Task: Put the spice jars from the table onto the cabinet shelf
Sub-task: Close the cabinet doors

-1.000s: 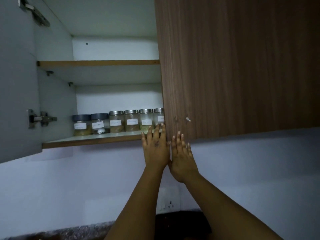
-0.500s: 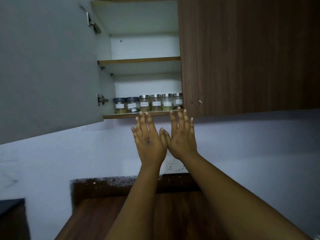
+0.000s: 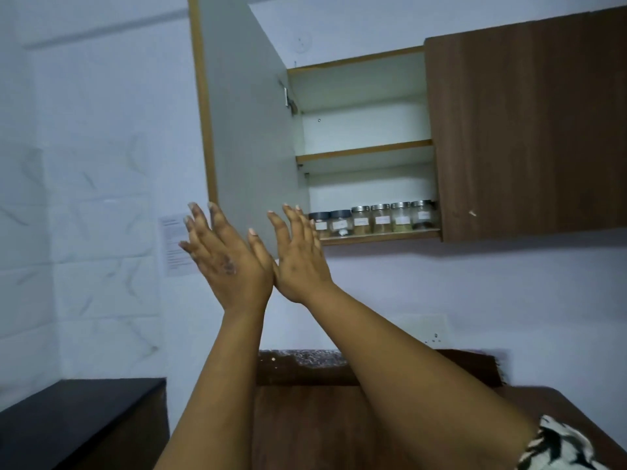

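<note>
Two doors front the cabinet (image 3: 522, 130): the left door (image 3: 251, 130) swung wide to give access, the right one shut. Below, the bench (image 3: 305, 418) shows no jars, as far as this dim view tells. Six spice jars (image 3: 373, 218) line the lower shelf (image 3: 380, 236), labels outward for reading. Both the left hand (image 3: 227, 259) and right hand (image 3: 298, 256) are raised, fingers spread, holding nothing.

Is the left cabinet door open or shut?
Open: the left door is swung out, showing the jars on the bottom shelf.
</note>
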The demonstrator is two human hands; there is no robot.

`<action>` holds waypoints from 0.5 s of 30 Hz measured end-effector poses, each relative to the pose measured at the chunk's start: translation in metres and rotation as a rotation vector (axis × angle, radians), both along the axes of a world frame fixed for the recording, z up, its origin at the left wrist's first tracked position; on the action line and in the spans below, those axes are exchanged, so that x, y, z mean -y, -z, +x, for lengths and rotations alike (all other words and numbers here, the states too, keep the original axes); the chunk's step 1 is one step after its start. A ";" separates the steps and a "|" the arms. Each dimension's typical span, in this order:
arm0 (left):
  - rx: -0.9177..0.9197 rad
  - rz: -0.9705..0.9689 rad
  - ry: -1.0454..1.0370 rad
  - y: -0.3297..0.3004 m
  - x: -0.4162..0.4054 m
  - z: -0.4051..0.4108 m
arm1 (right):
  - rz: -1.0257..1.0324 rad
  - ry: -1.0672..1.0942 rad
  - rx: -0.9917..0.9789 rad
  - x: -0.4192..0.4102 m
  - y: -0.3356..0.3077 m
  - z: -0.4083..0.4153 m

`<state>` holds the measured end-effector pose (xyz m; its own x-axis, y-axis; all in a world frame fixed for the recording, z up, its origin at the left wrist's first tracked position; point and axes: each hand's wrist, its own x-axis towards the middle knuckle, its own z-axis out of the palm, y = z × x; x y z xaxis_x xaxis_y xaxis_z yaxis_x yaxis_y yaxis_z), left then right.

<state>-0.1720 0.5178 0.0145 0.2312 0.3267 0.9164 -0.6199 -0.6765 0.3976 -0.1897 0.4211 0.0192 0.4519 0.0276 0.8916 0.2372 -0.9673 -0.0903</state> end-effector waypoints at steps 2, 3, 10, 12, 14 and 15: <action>-0.074 -0.054 0.128 -0.005 -0.031 0.011 | 0.028 -0.055 -0.022 -0.033 -0.009 0.013; -0.132 -0.067 0.212 -0.007 -0.045 0.015 | 0.042 -0.072 -0.027 -0.048 -0.011 0.019; -0.336 -0.238 0.880 -0.004 -0.068 0.047 | -0.030 -0.008 -0.059 -0.073 -0.001 0.035; -0.277 -0.292 0.914 0.003 -0.056 0.049 | -0.047 -0.007 -0.054 -0.058 0.001 0.028; -0.190 -0.267 0.916 0.008 -0.039 0.049 | -0.072 -0.005 -0.022 -0.040 -0.001 0.018; -0.155 -0.243 0.923 0.009 -0.028 0.047 | -0.089 0.002 0.006 -0.029 -0.002 0.012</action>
<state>-0.1252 0.5462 0.0057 0.6047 0.1321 0.7854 -0.7949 0.1620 0.5847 -0.1777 0.4504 0.0209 0.4468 0.1060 0.8884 0.2354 -0.9719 -0.0023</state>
